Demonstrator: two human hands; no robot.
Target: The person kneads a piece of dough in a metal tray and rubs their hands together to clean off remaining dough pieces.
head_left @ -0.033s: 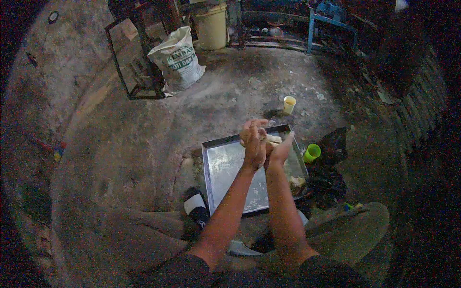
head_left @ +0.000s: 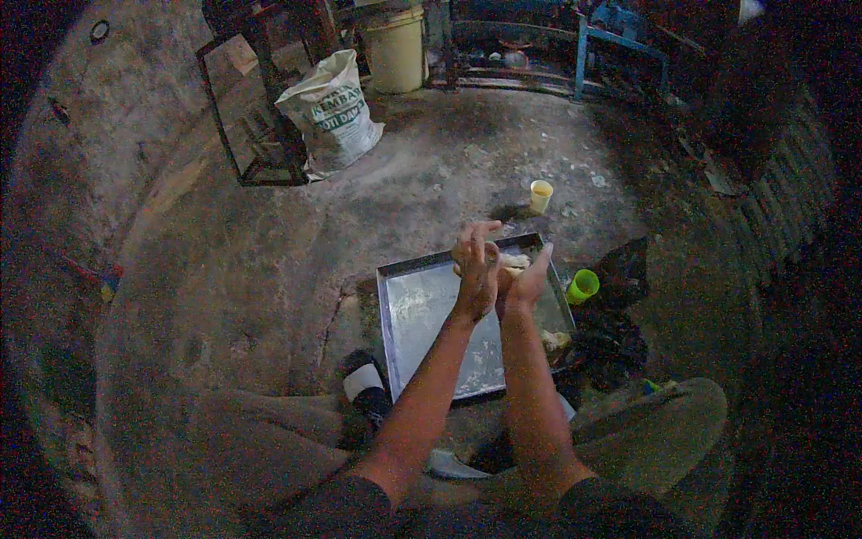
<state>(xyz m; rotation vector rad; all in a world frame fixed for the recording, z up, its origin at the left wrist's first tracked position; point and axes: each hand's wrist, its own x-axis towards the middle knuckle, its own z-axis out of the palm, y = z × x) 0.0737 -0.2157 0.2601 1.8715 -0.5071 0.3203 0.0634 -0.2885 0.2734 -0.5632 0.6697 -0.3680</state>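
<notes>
Above the far part of a shallow metal tray [head_left: 422, 314], my two hands meet around a pale lump of dough [head_left: 514, 261]. The right hand [head_left: 528, 286] cups the dough from the right side, fingers pointing away from me. Against its other side lies my left hand [head_left: 478, 274], fingers partly bent and spread over the top. Much of the lump is hidden between the palms. Another pale piece of dough [head_left: 555, 340] rests inside the tray near its right edge, beside my right forearm.
A green cup [head_left: 583, 287] and black plastic bags [head_left: 615, 346] lie right of the tray. Beyond it stands a pale yellow cup [head_left: 540, 196]. Farther off are a white sack [head_left: 337, 121], a lidded bucket [head_left: 395, 54] and a dark frame [head_left: 235, 112]. My folded legs flank the tray.
My hands have shifted very slightly, and a little more of the dough shows between them. The tray and cups have stayed in place.
</notes>
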